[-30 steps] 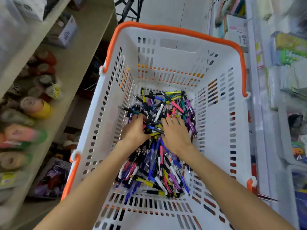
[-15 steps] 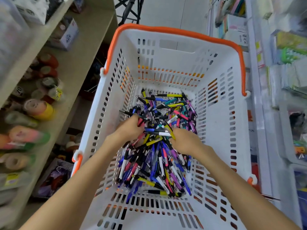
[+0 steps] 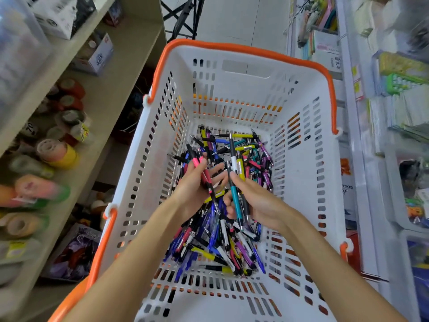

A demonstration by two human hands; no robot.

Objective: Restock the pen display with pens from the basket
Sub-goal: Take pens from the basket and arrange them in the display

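A white plastic basket with orange handles fills the middle of the view. A loose pile of coloured pens covers its floor. My left hand is raised above the pile and grips a pink and black pen along with a few others. My right hand is beside it, closed around a small bunch of pens that includes a teal one and a yellow one, standing upright. The two hands almost touch. The pen display is not in view.
A beige shelf on the left carries rolls of tape and small boxes. White shelving with stationery packs runs down the right side. Tiled floor and a black folding stand show beyond the basket.
Both hands were pressed into the pile; they have lifted up out of it, each now closed on a few pens. The basket looks nearer in the view.
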